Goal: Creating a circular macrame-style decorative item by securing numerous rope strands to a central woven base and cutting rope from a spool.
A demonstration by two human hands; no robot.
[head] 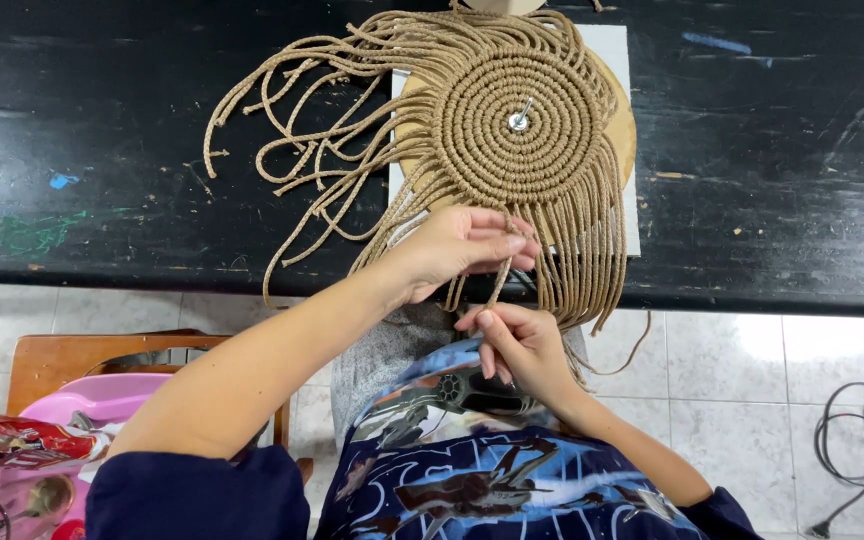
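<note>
At the near edge of the black surface (102, 130), the round macrame mat (517, 120) lies pinned. The left hand (457, 245) and right hand (517, 345) pinch one cord (500, 285) together; tightening the knot looks next.

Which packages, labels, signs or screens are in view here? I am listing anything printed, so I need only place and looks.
Shiny wrapper: bottom left, crumpled, red and silver foil, lying on a pink plastic tub by a wooden chair.
No labels, signs or screens show on the black table.
</note>
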